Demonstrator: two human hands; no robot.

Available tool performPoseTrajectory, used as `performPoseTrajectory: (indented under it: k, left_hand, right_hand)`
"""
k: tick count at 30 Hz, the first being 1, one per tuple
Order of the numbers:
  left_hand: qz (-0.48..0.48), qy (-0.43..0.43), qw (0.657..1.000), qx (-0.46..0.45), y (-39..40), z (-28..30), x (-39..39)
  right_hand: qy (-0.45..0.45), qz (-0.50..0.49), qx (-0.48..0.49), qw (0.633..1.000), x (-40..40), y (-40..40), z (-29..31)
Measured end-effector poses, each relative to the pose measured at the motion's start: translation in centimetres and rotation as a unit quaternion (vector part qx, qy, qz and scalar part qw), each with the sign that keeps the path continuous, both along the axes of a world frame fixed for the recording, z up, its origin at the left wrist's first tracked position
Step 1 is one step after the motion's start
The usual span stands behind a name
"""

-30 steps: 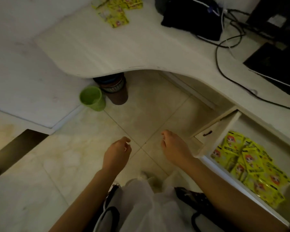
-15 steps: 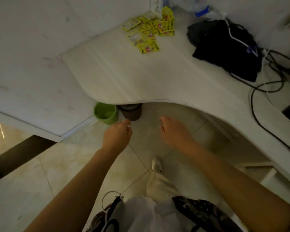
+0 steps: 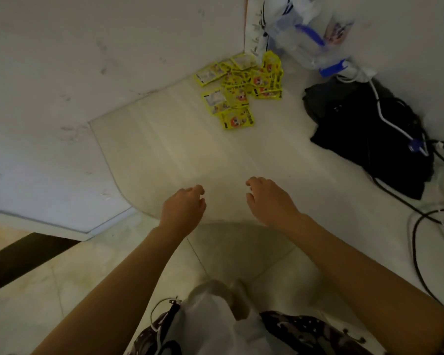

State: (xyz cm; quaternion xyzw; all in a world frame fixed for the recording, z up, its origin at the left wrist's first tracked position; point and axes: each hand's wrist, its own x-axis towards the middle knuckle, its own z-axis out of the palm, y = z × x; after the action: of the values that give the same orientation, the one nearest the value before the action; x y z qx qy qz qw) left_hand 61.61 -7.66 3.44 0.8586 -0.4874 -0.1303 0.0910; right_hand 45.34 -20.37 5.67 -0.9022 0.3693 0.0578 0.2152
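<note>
A heap of several yellow sachets (image 3: 241, 90) lies in the far corner of the white curved desk (image 3: 180, 155). My left hand (image 3: 183, 207) hovers over the desk's near edge, fingers loosely curled, holding nothing. My right hand (image 3: 269, 198) hovers beside it, a little further right, fingers also loosely curled and empty. Both hands are well short of the sachets.
A black bag (image 3: 369, 134) with a white cable lies on the desk at right, with black cables (image 3: 420, 219) trailing beyond it. A clear plastic bag (image 3: 300, 29) stands in the far corner. White walls bound the desk at left and back. Tiled floor (image 3: 62, 283) lies below.
The view has risen from the floor and open drawer to the desk top. Both hands have moved forward, from over the floor to over the desk's near edge. The green cup is out of sight.
</note>
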Motion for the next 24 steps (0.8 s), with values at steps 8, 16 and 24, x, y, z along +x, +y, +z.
performPoseTrajectory:
  k: [8, 16, 24]
  left_hand:
    - [-0.071, -0.023, 0.996, 0.046, -8.4, -0.2, 8.0]
    - [-0.147, -0.059, 0.982, 0.099, -16.3, -0.4, 16.1]
    - [-0.18, -0.051, 0.971, 0.15, -23.6, -1.2, 21.0]
  right_hand:
    - [0.015, -0.02, -0.022, 0.999, 6.0, -8.1, -0.6]
    - [0.056, -0.043, -0.027, 0.997, 12.2, -14.0, -1.4]
    - [0.092, -0.036, -0.013, 0.995, 16.3, -19.5, -2.6]
